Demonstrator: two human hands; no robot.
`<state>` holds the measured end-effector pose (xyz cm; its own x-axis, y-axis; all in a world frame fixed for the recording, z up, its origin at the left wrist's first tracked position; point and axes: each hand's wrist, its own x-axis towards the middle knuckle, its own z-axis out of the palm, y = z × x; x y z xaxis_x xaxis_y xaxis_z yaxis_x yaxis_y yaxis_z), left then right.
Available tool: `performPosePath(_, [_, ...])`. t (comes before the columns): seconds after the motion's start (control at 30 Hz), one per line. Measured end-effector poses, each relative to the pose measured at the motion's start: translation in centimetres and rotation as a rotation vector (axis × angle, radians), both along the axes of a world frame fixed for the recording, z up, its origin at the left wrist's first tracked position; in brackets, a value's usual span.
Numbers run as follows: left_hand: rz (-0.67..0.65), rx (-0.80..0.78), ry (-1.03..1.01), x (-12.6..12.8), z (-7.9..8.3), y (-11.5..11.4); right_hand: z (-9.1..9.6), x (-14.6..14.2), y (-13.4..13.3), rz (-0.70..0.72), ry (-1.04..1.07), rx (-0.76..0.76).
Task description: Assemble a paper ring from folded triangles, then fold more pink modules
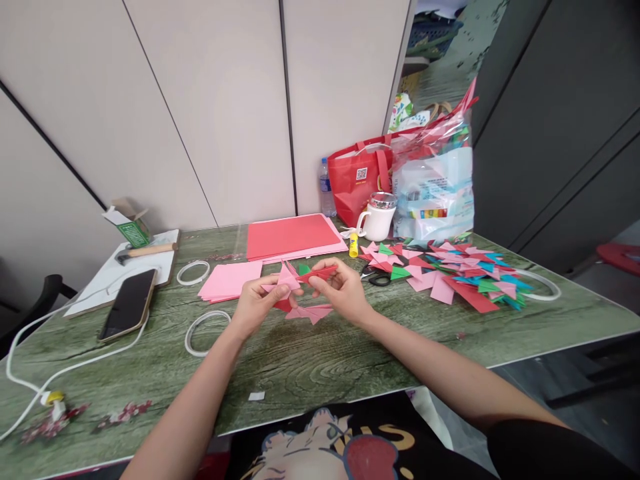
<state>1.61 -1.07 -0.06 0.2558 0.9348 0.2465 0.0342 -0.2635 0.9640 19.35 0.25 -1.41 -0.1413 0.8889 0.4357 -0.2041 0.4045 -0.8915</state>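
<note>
Left hand pinching pink paper at frame centre, right hand curled beside it, pinching red paper

I log positions from the mug on the tabletop: carrier bag behind it; plastic bag right; bottle behind-left; glue stick just before-left; sheet stack left; phone far left; scissors in front; paper pieces before-right.

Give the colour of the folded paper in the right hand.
Red folded paper, best in head view.
</note>
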Motion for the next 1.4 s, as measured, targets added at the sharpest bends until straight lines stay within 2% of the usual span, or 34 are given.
performPosePath(0.17, [-0.02,-0.007,0.005,-0.09,0.0,0.02,0.09,0.0,0.17,0.014,0.017,-0.024])
performPosePath(0.5, [0.036,0.0,0.012,0.0,-0.24,0.09,0.37,-0.05,0.08,0.01,0.03,-0.051])
performPosePath(0.77, [0.018,-0.009,0.006,-0.01,-0.13,0.07,-0.35,0.05,0.78,0.031,0.032,-0.08])
performPosePath(1.07, [0.02,0.013,0.0,-0.19,-0.34,0.28,0.58,0.04,-0.1,-0.001,0.054,-0.039])
performPosePath(1.4, [0.022,0.011,0.0,-0.24,-0.34,0.24,0.34,0.0,0.08,0.006,0.053,-0.052])
